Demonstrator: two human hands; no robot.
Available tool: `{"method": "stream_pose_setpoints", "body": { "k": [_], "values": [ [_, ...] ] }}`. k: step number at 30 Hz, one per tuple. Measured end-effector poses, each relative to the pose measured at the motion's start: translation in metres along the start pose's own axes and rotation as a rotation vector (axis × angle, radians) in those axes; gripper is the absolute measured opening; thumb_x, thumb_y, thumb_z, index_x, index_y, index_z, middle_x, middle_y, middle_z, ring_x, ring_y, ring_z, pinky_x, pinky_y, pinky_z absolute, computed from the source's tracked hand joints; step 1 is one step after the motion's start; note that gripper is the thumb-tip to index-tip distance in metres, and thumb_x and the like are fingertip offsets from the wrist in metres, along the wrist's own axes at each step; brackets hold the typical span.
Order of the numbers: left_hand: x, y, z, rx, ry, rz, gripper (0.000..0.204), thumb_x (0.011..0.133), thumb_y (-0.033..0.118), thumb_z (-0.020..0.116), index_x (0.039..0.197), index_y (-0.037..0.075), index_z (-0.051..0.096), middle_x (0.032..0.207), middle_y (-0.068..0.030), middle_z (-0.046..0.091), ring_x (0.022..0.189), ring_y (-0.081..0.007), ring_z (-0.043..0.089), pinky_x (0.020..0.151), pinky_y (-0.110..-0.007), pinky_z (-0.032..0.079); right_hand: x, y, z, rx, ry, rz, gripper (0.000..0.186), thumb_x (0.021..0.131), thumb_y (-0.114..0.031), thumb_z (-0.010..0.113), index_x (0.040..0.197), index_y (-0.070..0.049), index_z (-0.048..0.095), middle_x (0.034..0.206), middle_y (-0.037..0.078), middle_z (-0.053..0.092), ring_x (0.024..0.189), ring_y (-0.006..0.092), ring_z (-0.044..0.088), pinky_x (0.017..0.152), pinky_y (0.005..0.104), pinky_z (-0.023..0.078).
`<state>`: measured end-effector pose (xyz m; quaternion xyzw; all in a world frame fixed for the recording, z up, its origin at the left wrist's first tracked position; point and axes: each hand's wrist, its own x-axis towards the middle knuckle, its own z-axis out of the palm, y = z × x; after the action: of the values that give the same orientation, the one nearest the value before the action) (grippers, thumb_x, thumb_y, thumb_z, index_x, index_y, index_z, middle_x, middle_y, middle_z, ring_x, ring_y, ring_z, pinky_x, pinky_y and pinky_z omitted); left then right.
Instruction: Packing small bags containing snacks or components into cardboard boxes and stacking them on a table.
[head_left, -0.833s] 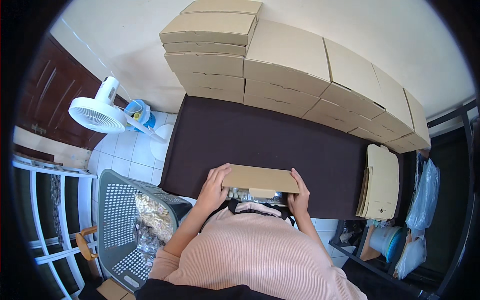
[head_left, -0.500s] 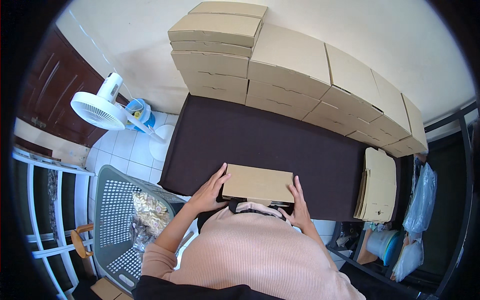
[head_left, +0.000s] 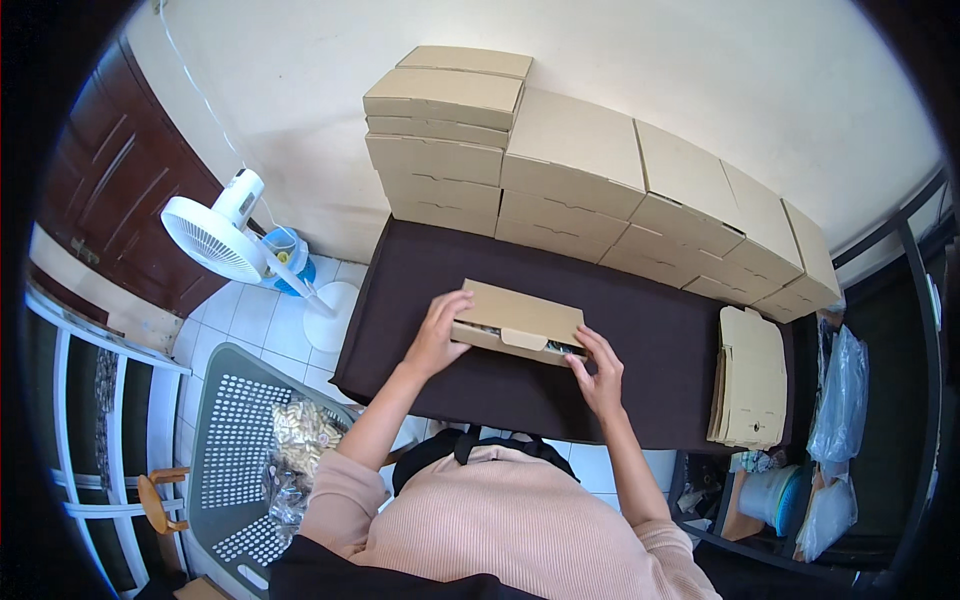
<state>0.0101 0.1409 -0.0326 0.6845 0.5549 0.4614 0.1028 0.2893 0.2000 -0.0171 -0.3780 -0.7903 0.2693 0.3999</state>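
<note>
Between my hands is a small brown cardboard box (head_left: 525, 308), its lid lowered but not fully seated. Through the gap along its front, something dark and greenish shows, too little to make out; the front tuck flap sticks out over the front wall. My left hand (head_left: 436, 333) grips the box's left end, fingers on top and thumb at the front corner. At the right end my right hand (head_left: 597, 372) holds it, with its fingers by the lid edge and its thumb low at the front. Whether the box rests on the dark-covered table (head_left: 440, 270) or is slightly lifted, I cannot tell.
Closed cardboard boxes (head_left: 575, 145) stand stacked along the table's back edge. Flat cardboard blanks (head_left: 750, 375) lie at its right end. To my left are a grey basket (head_left: 235, 425) with plastic-bagged items and a white fan (head_left: 212, 238); a dark shelf rack (head_left: 915, 270) stands right.
My hands and the box have moved forward, away from my body and over the table. The box is now tilted so its front flap and the gap under the lid show.
</note>
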Motion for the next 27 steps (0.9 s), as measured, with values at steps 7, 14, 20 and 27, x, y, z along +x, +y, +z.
{"method": "stream_pose_setpoints", "body": {
  "k": [7, 14, 20, 27],
  "values": [
    [0.067, 0.092, -0.073, -0.144, 0.403, 0.124, 0.076, 0.057, 0.048, 0.079, 0.11, 0.001, 0.051, 0.101, -0.0075, 0.056, 0.095, -0.025, 0.045, 0.085, -0.036, 0.038, 0.05, -0.096, -0.036, 0.057, 0.24, -0.418, 0.086, 0.062, -0.023, 0.083, 0.129, -0.007, 0.032, 0.11, 0.015, 0.051, 0.102, 0.0274, 0.052, 0.088, 0.0407, 0.043],
    [0.079, 0.165, -0.056, -1.187, 0.314, -0.235, 0.119, 0.064, 0.063, 0.067, 0.139, 0.003, -0.004, 0.141, -0.0139, 0.011, 0.132, -0.0276, 0.017, 0.106, -0.04, 0.023, 0.068, -0.163, -0.017, -0.005, 0.511, -0.701, 0.065, 0.065, 0.002, 0.076, 0.11, -0.011, 0.031, 0.102, 0.015, 0.043, 0.089, 0.0292, 0.057, 0.08, 0.0387, 0.052],
    [0.061, 0.15, -0.07, -1.051, -0.022, -0.367, 0.103, 0.065, 0.049, 0.061, 0.139, -0.001, 0.01, 0.135, -0.0166, 0.027, 0.128, -0.0268, 0.025, 0.102, -0.039, 0.027, 0.048, -0.172, -0.011, 0.479, 0.109, -0.612, 0.073, 0.062, -0.065, 0.068, 0.101, -0.005, 0.051, 0.096, 0.015, 0.05, 0.088, 0.0304, 0.054, 0.075, 0.0403, 0.044],
    [0.055, 0.172, -0.068, -1.23, -0.083, -0.423, 0.093, 0.072, 0.055, 0.053, 0.138, 0.0, 0.017, 0.134, -0.0158, 0.031, 0.125, -0.0259, 0.033, 0.102, -0.038, 0.028, 0.087, -0.206, -0.02, 0.547, -0.094, -0.128, 0.09, 0.074, -0.051, 0.058, 0.139, 0.0, 0.022, 0.137, 0.025, 0.023, 0.129, 0.0346, 0.027, 0.104, 0.0415, 0.024]
  ]
}}
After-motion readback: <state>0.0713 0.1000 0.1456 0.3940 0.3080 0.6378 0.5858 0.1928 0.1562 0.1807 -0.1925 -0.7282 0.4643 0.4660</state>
